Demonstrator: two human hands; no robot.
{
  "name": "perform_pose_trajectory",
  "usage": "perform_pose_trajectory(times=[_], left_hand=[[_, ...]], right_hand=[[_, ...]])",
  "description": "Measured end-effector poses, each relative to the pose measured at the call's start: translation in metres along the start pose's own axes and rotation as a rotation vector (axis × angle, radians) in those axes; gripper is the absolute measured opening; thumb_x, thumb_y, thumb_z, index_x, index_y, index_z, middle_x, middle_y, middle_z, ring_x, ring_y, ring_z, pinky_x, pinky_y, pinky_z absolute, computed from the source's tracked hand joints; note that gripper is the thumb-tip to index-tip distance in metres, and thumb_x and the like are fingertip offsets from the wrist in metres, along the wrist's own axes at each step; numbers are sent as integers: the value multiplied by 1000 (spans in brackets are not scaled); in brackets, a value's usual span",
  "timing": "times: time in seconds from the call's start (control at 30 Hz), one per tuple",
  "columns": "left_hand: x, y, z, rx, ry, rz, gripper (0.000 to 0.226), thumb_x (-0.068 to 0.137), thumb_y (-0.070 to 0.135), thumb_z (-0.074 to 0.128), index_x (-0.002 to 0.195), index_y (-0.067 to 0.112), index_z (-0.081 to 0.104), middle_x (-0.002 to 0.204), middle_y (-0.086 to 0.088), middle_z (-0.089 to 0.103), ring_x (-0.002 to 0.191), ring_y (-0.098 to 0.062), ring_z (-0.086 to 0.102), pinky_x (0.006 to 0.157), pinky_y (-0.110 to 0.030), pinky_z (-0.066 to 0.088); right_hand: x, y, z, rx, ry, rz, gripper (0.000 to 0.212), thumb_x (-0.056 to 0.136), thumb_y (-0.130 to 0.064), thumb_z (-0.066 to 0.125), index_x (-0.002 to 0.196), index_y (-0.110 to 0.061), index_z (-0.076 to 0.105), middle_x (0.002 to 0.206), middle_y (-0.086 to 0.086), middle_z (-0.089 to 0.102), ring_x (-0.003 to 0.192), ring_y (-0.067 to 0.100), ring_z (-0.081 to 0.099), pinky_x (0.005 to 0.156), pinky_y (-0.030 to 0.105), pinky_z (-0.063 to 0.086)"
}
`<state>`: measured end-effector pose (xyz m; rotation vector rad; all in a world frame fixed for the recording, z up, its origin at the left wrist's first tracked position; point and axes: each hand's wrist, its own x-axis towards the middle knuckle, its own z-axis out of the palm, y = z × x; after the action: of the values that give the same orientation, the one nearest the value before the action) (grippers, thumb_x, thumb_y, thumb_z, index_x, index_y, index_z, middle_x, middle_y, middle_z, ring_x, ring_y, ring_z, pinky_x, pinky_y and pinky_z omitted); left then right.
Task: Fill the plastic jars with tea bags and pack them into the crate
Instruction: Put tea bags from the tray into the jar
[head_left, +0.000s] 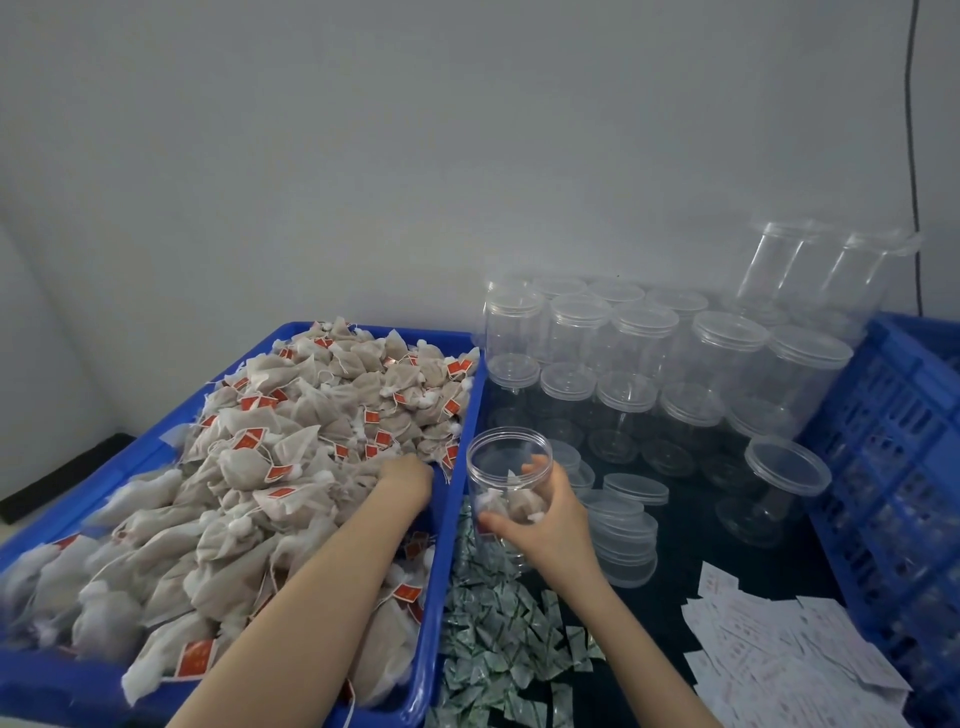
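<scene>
— Our two bare arms come up from the bottom of the frame. What do we see our left hand (408, 475) doing?

— We see it reaching into the big blue tray (439, 571) at the lower left of the frame. It sits on the pile of tea bags (249, 467). Its fingers are tucked in among the bags, so we cannot tell if they are spread or pinching one.

— And our right hand (545, 519)?

— We see it holding an open plastic jar (506, 467) near the middle of the frame, just to the right of the tray's edge. Its fingers (535, 465) are curled round the jar, with the thumb on the near side. We can see a few tea bags lying at the bottom of the jar.

— What lies under that hand?

— We see a heap of little green and white packets (498, 639) on the dark table (691, 540), at the bottom middle.

— What else do we see?

— We see many empty jars with lids (623, 364) standing in rows at the middle right. Loose clear lids (623, 525) sit in a stack just right of our hand. White paper slips (769, 649) lie at the lower right. The blue crate (893, 441) stands at the right edge of the frame.
</scene>
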<state>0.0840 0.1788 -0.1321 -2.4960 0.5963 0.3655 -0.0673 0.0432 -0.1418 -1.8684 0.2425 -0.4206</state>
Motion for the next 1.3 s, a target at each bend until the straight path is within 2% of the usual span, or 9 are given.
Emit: perform_pose_trajectory(times=[0.17, 0.3, 0.37, 0.53, 0.67, 0.77, 0.87, 1.07, 1.3], left_hand=[[1, -2, -1, -8, -29, -73, 50, 97, 17, 46, 146, 21, 36, 142, -4, 44, 128, -23, 46, 95, -32, 45], [2, 2, 2, -38, 26, -90, 49, 98, 17, 43, 146, 20, 34, 141, -4, 46, 125, -22, 49, 92, -29, 44], [2, -1, 2, -79, 54, -100, 47, 97, 16, 47, 143, 19, 40, 138, -4, 49, 124, -21, 51, 92, -28, 45], [4, -9, -4, -121, 240, -203, 36, 97, 28, 52, 131, 15, 52, 134, -5, 51, 126, -23, 46, 95, -32, 42], [8, -11, 3, -134, 190, -207, 32, 98, 31, 50, 127, 18, 55, 129, -2, 57, 120, -21, 54, 93, -30, 43], [6, -14, -1, -187, 267, -209, 34, 92, 40, 59, 117, 17, 61, 119, 0, 63, 110, -19, 60, 82, -27, 43], [4, -16, -9, -246, 330, -226, 49, 84, 50, 65, 117, 14, 60, 115, -1, 64, 107, -20, 62, 80, -29, 45], [-13, -34, -29, -443, 586, -283, 19, 89, 27, 62, 108, 26, 64, 103, 0, 65, 92, -20, 62, 67, -29, 40], [-53, -49, -59, -973, 1032, 2, 10, 91, 32, 62, 96, 26, 69, 84, 9, 65, 76, -12, 61, 67, -30, 52]], right_hand=[[0, 1, 0, -10, -17, -2, 89, 56, -43, 91, 132, -28, 47, 122, -15, 60, 110, 2, 60, 94, 30, 53], [-2, 1, -1, -24, -24, -7, 89, 56, -43, 91, 132, -30, 47, 124, -18, 57, 111, 0, 57, 89, 18, 50], [-3, 0, -1, -24, -25, -5, 87, 56, -43, 91, 130, -35, 46, 122, -22, 56, 111, -2, 57, 87, 14, 48], [-3, -1, -1, -25, -33, 0, 91, 55, -44, 90, 134, -29, 46, 120, -21, 57, 111, -3, 56, 94, 25, 51], [-5, 0, 1, -22, -47, 10, 86, 58, -38, 92, 130, -36, 44, 119, -22, 57, 109, -5, 57, 90, 16, 49], [-5, -1, 1, -22, -51, 15, 86, 59, -37, 92, 128, -38, 42, 119, -24, 56, 110, -6, 56, 85, 10, 46], [-5, 0, 1, -19, -57, 15, 91, 58, -38, 92, 134, -33, 43, 125, -20, 56, 114, -1, 56, 96, 23, 50], [-5, 0, 1, -2, -61, 44, 88, 58, -34, 93, 128, -41, 41, 124, -18, 57, 115, 2, 57, 99, 30, 51], [-8, -2, 4, -3, -75, 28, 92, 59, -34, 93, 136, -34, 41, 128, -17, 54, 117, 4, 56, 100, 31, 51]])
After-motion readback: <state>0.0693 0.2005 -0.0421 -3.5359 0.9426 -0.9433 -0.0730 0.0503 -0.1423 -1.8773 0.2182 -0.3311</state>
